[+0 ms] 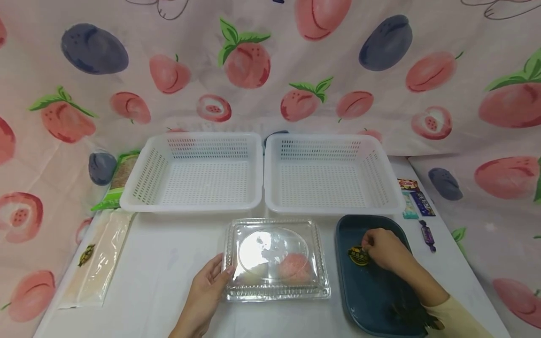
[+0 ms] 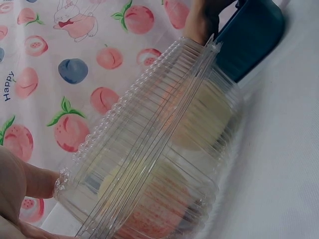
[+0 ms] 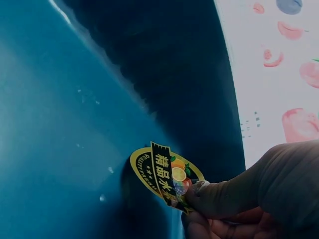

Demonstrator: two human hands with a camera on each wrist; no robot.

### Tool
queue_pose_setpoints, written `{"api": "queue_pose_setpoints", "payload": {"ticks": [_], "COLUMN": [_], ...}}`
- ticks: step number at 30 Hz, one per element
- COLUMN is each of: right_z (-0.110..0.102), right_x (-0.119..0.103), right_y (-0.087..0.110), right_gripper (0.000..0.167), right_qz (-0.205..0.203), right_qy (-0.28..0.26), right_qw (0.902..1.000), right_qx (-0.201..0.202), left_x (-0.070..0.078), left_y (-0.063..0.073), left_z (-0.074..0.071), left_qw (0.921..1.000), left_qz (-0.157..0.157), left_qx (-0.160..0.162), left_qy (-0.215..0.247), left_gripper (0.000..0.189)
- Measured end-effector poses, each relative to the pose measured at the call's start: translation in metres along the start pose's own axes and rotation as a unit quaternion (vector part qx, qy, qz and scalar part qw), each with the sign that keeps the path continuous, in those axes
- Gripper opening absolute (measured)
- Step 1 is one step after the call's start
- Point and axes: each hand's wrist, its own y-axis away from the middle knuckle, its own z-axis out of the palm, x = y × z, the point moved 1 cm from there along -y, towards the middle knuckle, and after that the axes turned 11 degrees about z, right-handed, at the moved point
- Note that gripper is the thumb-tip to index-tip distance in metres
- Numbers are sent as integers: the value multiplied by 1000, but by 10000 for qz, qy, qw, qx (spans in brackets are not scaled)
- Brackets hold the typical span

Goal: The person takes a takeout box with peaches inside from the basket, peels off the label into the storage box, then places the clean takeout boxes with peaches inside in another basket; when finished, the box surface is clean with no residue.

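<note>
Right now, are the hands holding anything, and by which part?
The right hand pinches a black-and-gold sticker by its right edge; the left hand grips the clear box by its left side.

Fruit-print cloth (image 1: 253,105) behind a white table (image 1: 165,272)
Centre: a left basket (image 1: 207,188) and a right basket (image 1: 319,188), both white and slotted. Left: a green packet (image 1: 119,180) above a long pale packet (image 1: 98,263). Right: a red packet (image 1: 407,184), teal packet (image 1: 409,206) and blue packet (image 1: 423,203) above a purple wrapped sweet (image 1: 428,235).
</note>
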Motion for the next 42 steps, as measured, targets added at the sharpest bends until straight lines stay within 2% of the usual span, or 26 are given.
{"api": "queue_pose_setpoints", "payload": {"ticks": [12,24,29,36,42], "right_z": [12,15,16,17,5], "right_x": [-7,-11,-13,-12,-17], "right_y": [-4,-6,-6,-7,2], "right_gripper": [16,11,6,11,8], "right_qz": [-91,-40,-22,-121,-261], "right_qy": [152,475,680,994,755], "right_qw": [9997,9988,9977,9946,9960], "right_qx": [-148,-149,-18,269,400], "left_x": [2,0,-2,-3,-5], "left_y": [0,2,2,1,0], "left_z": [1,1,0,-2,-1], "left_qw": [10000,10000,10000,10000,10000], "left_qz": [14,5,30,79,95], "left_qx": [4,15,-8,-11,-6], "left_qy": [-27,28,31,12,-10], "left_gripper": [72,74,74,73,73]}}
